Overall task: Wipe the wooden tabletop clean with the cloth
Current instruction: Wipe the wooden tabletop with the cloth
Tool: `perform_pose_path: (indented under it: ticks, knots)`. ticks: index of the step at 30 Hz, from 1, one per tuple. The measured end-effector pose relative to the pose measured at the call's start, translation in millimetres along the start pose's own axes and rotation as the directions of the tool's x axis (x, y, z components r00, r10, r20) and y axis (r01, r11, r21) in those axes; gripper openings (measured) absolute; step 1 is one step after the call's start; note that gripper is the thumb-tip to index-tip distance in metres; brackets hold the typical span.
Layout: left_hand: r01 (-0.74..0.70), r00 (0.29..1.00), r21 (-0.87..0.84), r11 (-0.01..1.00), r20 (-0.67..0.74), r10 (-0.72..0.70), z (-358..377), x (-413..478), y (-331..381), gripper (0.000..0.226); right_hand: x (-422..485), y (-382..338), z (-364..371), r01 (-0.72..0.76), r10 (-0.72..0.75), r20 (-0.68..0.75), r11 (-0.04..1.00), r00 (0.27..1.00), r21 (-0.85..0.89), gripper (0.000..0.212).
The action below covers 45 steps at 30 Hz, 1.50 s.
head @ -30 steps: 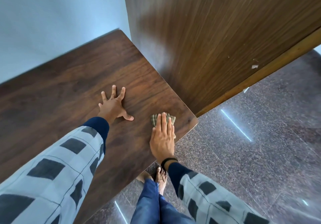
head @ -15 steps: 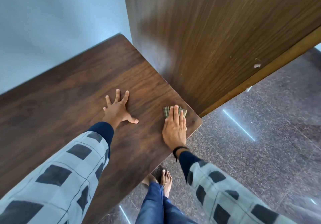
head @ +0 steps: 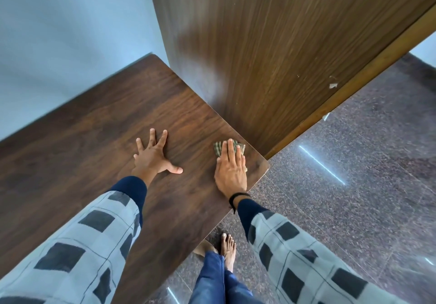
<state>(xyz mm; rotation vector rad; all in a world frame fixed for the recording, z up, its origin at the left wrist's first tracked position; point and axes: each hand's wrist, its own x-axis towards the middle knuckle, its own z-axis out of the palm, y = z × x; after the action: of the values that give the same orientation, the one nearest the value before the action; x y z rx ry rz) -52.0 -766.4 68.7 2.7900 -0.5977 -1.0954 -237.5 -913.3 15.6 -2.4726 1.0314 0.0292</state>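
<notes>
Wooden tabletop (head: 94,138) is bearing both hands, and each is sitting where it is for a reason. The right hand (head: 231,171) is pressing flat on the cloth (head: 217,149), fingers straight and close together, so the whole palm is driving the fabric against the wood instead of bunching it. Most of the cloth is lying hidden beneath that hand. Only a folded green-checked edge is peeking out past the fingertips, with a scrap showing at the little-finger side. The table's corner is lying just right of this hand, and the panel (head: 283,68) is rising just beyond the fingertips. That panel is probably limiting how far forward a stroke can run.

The left hand (head: 153,160) is resting apart from the cloth, off to the left of the right hand. Its fingers are spreading wide and straight, its thumb is pointing toward the right hand, and it is holding nothing. It is likely serving as a brace, taking body weight while the other arm is reaching.

By my reading, the wiping is covering the corner area now. Whether the long stretch left of the left hand is already clean I cannot tell, since no dust or streaks are showing. The floor (head: 354,185) is lying beneath the right wrist, so a stroke pushed rightward is risking the cloth sliding off the edge.
</notes>
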Motion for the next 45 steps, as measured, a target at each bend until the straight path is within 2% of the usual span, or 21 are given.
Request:
perform_pose_path:
  ticks: [5,9,13,19,22,25,26,29,32,35,39,41,43,45]
  knots:
    - [-0.008,1.000,0.001,1.000,-0.008,0.008,1,1,-2,0.148,-11,23,-10,-0.167,0.169,-0.063,0.985,0.984,0.041,0.058]
    - [-0.002,1.000,-0.003,1.000,0.005,0.002,0,2,-2,0.148,-29,4,3,-0.069,0.069,-0.018,0.998,0.997,0.008,0.058]
    - [0.004,1.000,-0.003,1.000,0.008,-0.004,-1,2,-1,0.147,4,8,-4,-0.009,0.009,0.019,1.000,1.000,-0.007,0.057]
    - [0.008,1.000,0.010,1.000,0.011,-0.008,-1,2,0,0.148,-27,38,-8,-0.236,0.240,-0.089,0.970,0.967,0.051,0.059]
    - [0.023,0.999,0.016,1.000,0.029,-0.023,-3,2,2,0.148,-43,19,6,-0.177,0.180,-0.077,0.983,0.981,0.038,0.059]
    - [0.017,1.000,0.000,1.000,0.021,-0.017,-2,2,1,0.148,-11,11,4,-0.032,0.032,-0.057,0.999,0.998,0.015,0.057]
    - [0.012,1.000,-0.008,1.000,0.016,-0.012,-1,2,0,0.148,4,13,-1,-0.025,0.025,-0.039,1.000,0.999,-0.003,0.056]
    - [0.001,1.000,-0.019,1.000,-0.005,-0.001,0,0,-1,0.147,25,22,-13,-0.150,0.151,-0.063,0.988,0.987,0.021,0.057]
    - [-0.001,1.000,-0.026,1.000,-0.006,0.000,0,1,-2,0.147,9,15,-10,-0.235,0.240,-0.107,0.970,0.965,0.053,0.059]
    - [0.004,1.000,-0.008,1.000,0.013,-0.004,-2,2,-1,0.149,-8,-6,5,-0.159,0.159,-0.043,0.987,0.986,0.012,0.059]
    - [0.001,1.000,-0.024,1.000,0.014,-0.001,-2,3,-1,0.148,28,-13,0,0.011,-0.011,-0.006,0.999,1.000,-0.042,0.057]
    - [0.001,1.000,-0.020,1.000,0.005,-0.001,-1,2,-1,0.147,42,3,-9,-0.037,0.035,-0.035,0.998,0.999,-0.053,0.057]
    - [-0.002,1.000,-0.017,1.000,-0.009,0.002,0,1,-2,0.148,35,20,-15,-0.139,0.139,-0.086,0.990,0.987,0.006,0.057]
    - [-0.004,1.000,-0.014,1.000,-0.009,0.004,0,2,-2,0.149,14,26,-13,-0.181,0.185,-0.118,0.982,0.976,0.045,0.057]
